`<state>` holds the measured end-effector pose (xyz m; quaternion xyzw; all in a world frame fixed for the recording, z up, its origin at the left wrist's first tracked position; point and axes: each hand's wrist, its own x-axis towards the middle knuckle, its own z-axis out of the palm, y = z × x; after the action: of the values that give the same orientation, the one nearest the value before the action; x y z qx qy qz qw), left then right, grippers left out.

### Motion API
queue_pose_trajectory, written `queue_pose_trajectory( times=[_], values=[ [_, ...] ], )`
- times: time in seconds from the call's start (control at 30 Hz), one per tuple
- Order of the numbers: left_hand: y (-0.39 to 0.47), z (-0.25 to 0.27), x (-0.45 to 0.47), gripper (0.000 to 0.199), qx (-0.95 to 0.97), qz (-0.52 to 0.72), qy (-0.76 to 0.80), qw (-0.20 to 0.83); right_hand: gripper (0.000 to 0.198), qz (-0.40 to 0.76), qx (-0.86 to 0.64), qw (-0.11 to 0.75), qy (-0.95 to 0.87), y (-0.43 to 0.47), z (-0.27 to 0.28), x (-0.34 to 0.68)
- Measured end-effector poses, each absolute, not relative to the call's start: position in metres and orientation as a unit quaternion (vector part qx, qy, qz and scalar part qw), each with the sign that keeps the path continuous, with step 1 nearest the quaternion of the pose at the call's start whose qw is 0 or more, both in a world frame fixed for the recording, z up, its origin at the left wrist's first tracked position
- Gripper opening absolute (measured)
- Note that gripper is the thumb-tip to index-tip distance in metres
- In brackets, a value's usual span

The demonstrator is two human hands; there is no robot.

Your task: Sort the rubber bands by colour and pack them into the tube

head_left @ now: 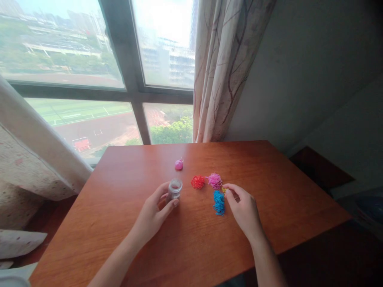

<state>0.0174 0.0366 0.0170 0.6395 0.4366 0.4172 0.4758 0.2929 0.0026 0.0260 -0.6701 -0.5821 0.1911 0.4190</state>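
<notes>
Holding a jar (175,190) in our left hand (154,211), we note clear, colourless walls, a short round body and a ringed neck under a circular open mouth. The mouth faces up; the jar is left of the coloured heaps, over the bench (185,247), whose top is reddish brown and wood-grained. Our left fingers wrap it from the left, thumb across the near face. Its lower part is partly covered, so we cannot tell whether the base touches the bench. Any lettering on its wall is too small for us to read.

Right hand (245,207): fingertips pinched on a small yellow strand (224,190), just beside the pink heap (214,180) and the blue heap (219,202). The fingers cover much of the strand; we cannot tell its full shape.

Heaps, all on the bench to the right of the jar: red heap (198,182), a rounded tangle of thin loops; pink heap, a similar tangle, just right of the red; blue heap, elongated, running toward us. Beyond the jar, apart from the heaps, we record a pink domed piece (178,164) with a small tuft at its upper right.

Behind the bench: a dark-framed window (133,95) and a pale curtain (221,79) with a branch print.
</notes>
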Motion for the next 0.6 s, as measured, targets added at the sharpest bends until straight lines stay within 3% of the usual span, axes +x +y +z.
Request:
queue_pose_trajectory(
  times=[0.2, 0.6],
  values=[
    [0.036, 0.017, 0.017, 0.036, 0.636, 0.410, 0.449, 0.475, 0.023, 0.026, -0.643, 0.313, -0.699, 0.004, 0.001, 0.292],
    [0.035, 0.019, 0.018, 0.036, 0.635, 0.405, 0.449, 0.481, 0.021, -0.006, -0.633, 0.242, -0.735, 0.004, -0.014, 0.273]
  ],
)
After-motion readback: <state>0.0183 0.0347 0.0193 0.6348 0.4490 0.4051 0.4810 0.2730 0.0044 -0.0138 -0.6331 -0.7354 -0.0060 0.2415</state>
